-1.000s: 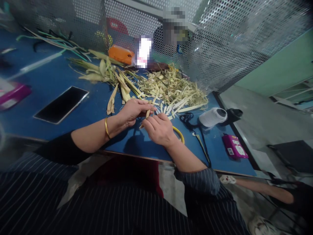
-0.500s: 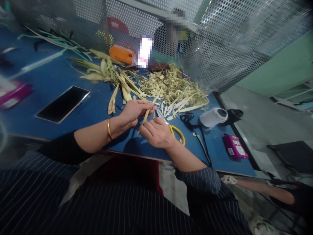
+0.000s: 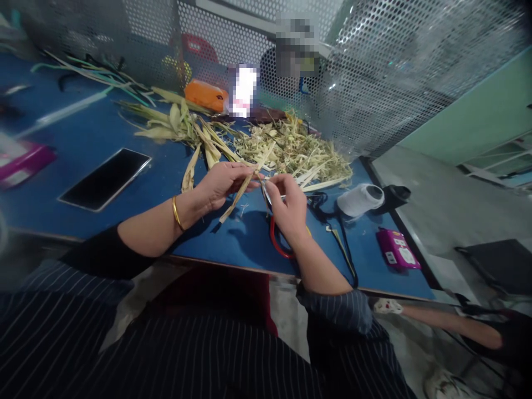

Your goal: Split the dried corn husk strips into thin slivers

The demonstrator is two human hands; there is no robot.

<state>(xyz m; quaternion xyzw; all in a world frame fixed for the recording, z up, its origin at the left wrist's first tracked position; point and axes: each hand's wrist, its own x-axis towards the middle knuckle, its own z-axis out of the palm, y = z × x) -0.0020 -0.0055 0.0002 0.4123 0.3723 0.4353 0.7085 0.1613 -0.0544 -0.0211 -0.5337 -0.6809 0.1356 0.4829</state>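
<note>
My left hand (image 3: 228, 185) pinches a pale dried corn husk strip (image 3: 236, 206) between thumb and fingers. The strip slants from the upper right down to the left, and a thinner piece hangs beside it. Close by on the right, my right hand (image 3: 290, 206) has thumb and forefinger pressed together beside the hanging piece; whatever is between them is too small to make out. Beneath that hand lies a pair of scissors (image 3: 277, 246) with red and yellow handles, partly covered. Behind both hands sits a heap of shredded husk (image 3: 291, 144), with longer husks (image 3: 177, 124) to its left.
A dark phone (image 3: 106, 178) lies at left on the blue table (image 3: 174, 160). On the right stand a white thread spool (image 3: 359, 199), a black spool (image 3: 397, 195) and a purple packet (image 3: 398, 249). An orange packet (image 3: 205, 95) and perforated metal panel (image 3: 233, 33) are behind.
My right hand has let go of the husk strip's lower end and moved up and right, over the scissors. My left hand still holds the strip, whose lower end now shows.
</note>
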